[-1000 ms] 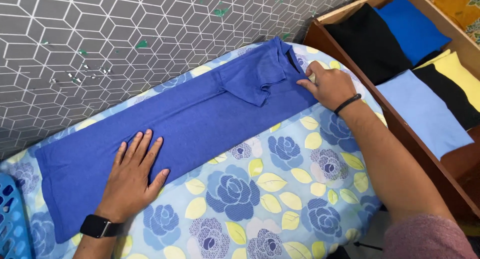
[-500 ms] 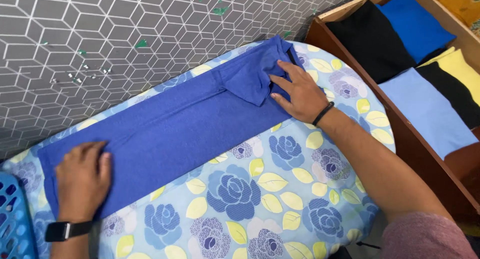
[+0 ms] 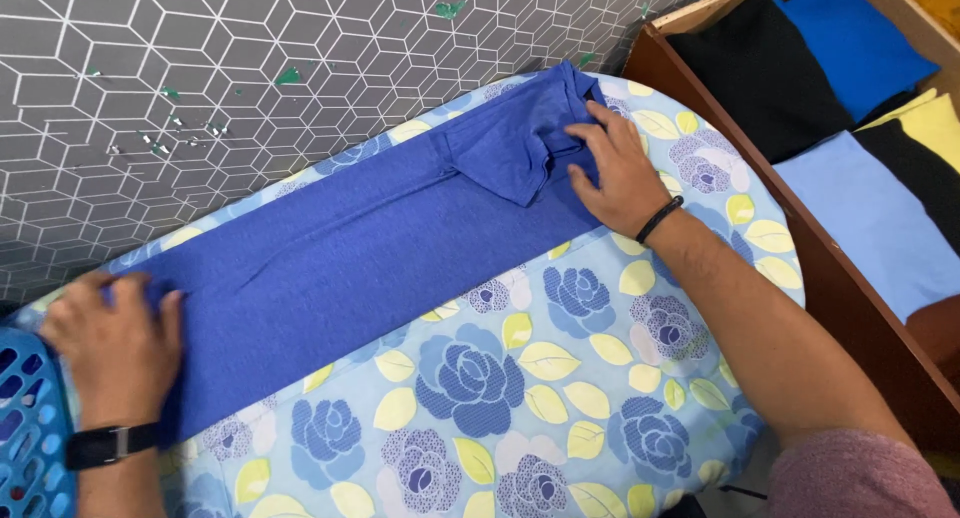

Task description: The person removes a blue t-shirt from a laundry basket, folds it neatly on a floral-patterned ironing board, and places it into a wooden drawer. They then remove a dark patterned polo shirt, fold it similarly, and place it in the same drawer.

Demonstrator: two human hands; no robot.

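A blue shirt (image 3: 360,248), folded into a long strip with a sleeve tucked over it, lies along the flower-patterned ironing board (image 3: 520,378). My left hand (image 3: 110,348), with a black watch on the wrist, is curled over the shirt's hem at the board's left end. At the collar end my right hand (image 3: 615,173), which wears a black wristband, has its fingers bent into the bunched cloth beside the folded sleeve.
A blue plastic basket (image 3: 25,428) stands at the lower left, touching the board. To the right is a wooden shelf (image 3: 850,278) with folded black, blue, light blue and yellow clothes. A grey wall (image 3: 250,68) with a cube pattern runs behind the board.
My left hand has slid left along the shirt from its middle to the hem and closed on it. My right hand has moved from the board's edge onto the collar end.
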